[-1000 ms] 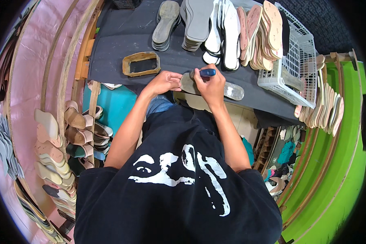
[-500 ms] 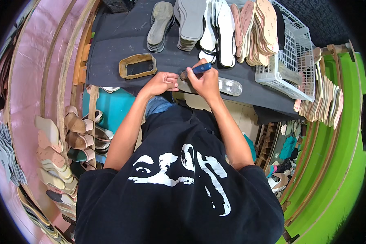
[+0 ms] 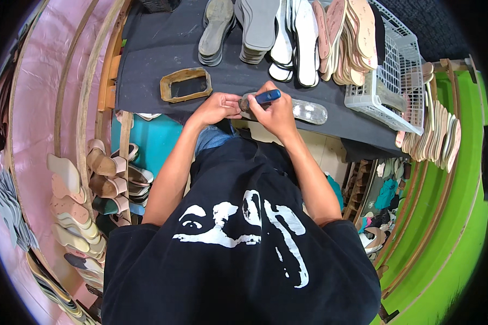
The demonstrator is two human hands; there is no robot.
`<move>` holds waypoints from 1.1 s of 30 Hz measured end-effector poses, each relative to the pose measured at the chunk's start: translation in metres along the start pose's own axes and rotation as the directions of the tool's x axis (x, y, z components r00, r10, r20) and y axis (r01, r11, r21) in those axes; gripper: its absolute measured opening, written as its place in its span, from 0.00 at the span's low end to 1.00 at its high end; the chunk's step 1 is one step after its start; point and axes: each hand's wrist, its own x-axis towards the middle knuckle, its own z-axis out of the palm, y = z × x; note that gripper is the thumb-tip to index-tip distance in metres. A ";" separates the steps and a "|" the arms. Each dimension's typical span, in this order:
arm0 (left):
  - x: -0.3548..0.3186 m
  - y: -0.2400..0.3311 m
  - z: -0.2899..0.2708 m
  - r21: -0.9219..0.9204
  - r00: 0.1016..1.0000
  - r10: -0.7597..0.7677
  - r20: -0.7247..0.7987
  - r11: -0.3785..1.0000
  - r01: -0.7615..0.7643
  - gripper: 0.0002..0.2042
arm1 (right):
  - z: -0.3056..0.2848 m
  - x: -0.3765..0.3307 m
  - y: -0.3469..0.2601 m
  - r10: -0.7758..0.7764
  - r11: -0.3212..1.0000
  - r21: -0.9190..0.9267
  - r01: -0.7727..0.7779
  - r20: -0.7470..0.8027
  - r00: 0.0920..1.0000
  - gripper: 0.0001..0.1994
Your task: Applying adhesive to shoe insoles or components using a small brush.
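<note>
At the table's near edge lies a pale, see-through shoe sole (image 3: 309, 112), its right end showing beyond my right hand. My right hand (image 3: 277, 115) is closed round a brush with a blue handle (image 3: 268, 96). The brush's dark tip rests over the left part of the sole, and my fingers cover much of that part. My left hand (image 3: 218, 110) pinches the sole's left end between thumb and fingers, close beside the brush tip. Left of the hands stands an open tan tray (image 3: 168, 92) with raised sides and a dark inside.
Along the table's far side stand stacks of grey soles (image 3: 258, 27), white soles (image 3: 307, 46) and pinkish-tan insoles (image 3: 346, 43). A white plastic crate (image 3: 382, 103) sits at the right. Wooden racks with shoes (image 3: 106, 184) and insoles flank me on both sides.
The brush's handle has swung slightly lower, and its tip has shifted a little on the sole's left part. My left hand keeps its place at the sole's end.
</note>
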 end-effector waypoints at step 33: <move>0.001 0.001 0.013 -0.001 0.974 -0.019 -0.225 1.000 0.019 0.10 | -0.010 -0.044 -0.002 -0.224 0.950 -0.215 0.226 0.033 0.974 0.10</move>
